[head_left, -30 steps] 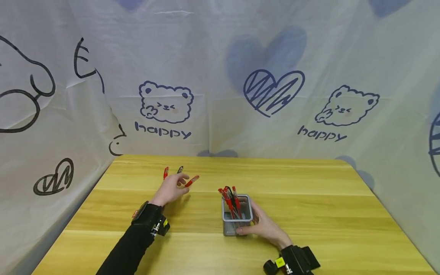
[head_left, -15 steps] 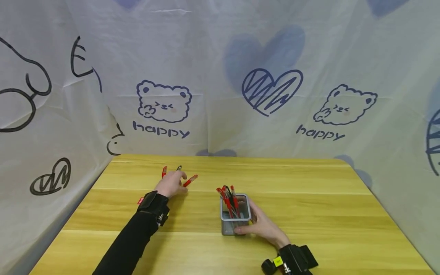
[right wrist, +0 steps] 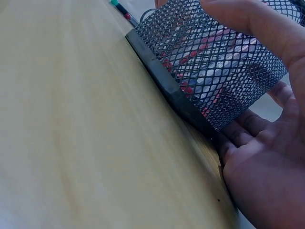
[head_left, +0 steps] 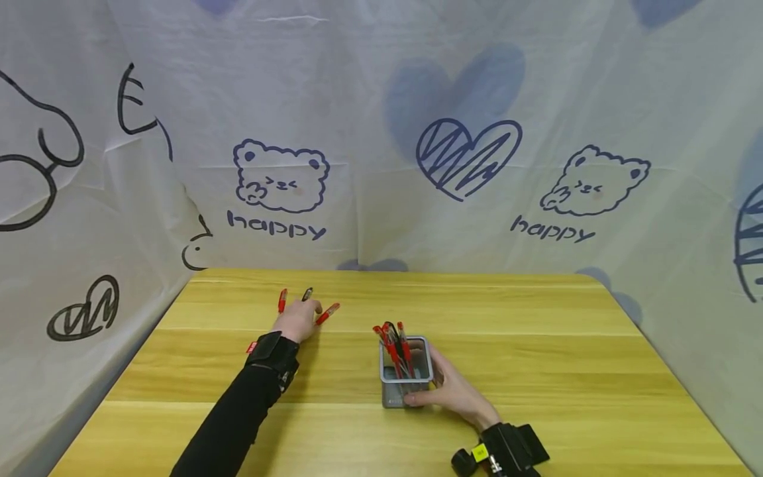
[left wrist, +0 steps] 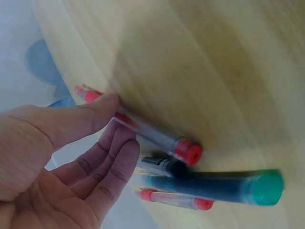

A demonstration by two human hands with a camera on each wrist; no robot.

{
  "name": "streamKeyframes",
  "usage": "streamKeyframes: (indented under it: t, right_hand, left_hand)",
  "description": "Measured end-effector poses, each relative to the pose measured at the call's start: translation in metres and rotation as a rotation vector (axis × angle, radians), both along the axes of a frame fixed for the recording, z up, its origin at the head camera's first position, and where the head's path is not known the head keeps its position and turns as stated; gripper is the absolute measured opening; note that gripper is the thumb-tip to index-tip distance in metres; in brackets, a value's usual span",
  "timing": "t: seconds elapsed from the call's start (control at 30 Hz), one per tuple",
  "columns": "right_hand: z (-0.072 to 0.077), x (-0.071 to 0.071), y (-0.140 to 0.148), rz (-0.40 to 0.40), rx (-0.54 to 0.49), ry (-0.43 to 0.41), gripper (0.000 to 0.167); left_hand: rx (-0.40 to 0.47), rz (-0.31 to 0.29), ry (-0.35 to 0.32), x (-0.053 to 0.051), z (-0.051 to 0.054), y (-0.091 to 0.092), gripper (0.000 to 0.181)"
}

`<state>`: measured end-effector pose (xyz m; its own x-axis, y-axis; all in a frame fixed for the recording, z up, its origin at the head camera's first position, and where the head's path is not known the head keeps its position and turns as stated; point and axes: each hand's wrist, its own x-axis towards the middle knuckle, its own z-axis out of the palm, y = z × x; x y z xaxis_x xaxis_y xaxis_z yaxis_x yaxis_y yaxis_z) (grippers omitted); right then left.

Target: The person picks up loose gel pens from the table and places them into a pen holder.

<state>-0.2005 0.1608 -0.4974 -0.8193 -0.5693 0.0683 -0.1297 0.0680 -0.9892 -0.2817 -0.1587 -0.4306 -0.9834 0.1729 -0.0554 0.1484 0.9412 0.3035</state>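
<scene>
In the head view my left hand (head_left: 296,320) is over the pens at the table's left back. The left wrist view shows its thumb and fingers (left wrist: 127,157) pinching a red pen (left wrist: 151,132) around the middle; that pen (head_left: 328,313) still lies on the tabletop. Beside it lie a black pen (left wrist: 164,166), a green-ended pen (left wrist: 209,187) and another red pen (left wrist: 176,199). My right hand (head_left: 456,391) grips the grey mesh pen holder (head_left: 405,394) by its right side and front. Several red and black pens (head_left: 395,351) stand in it, leaning left. In the right wrist view the mesh (right wrist: 209,62) stands upright on the table.
The wooden table (head_left: 536,331) reaches back to a pale cloth (head_left: 369,205) with drawn bears and hearts, which hangs behind it and along both sides. In the right wrist view a green-ended pen (right wrist: 125,12) lies beyond the holder.
My left hand has come down and forward over the pens, and its fingers have closed in at the red pen. My right hand and the holder have stayed in place.
</scene>
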Motion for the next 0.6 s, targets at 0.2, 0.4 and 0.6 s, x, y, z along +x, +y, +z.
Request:
streamKeyframes:
  t: [0.2,0.4,0.6]
  right_hand:
    - [0.0007,0.0003,-0.0002,-0.007,-0.008,-0.006,0.094]
    - [0.0013,0.0001,-0.0003,-0.003,-0.013,-0.006,0.095]
    - [0.0007,-0.0001,-0.0003,0.0,-0.01,-0.002,0.093]
  left_hand:
    - [0.0,-0.007,0.01,-0.0013,-0.0041,0.0007,0.025]
    - [0.024,-0.01,0.028,-0.0007,-0.0048,0.0001,0.028]
    - [0.072,-0.005,0.058,0.0037,-0.0005,0.0006,0.032]
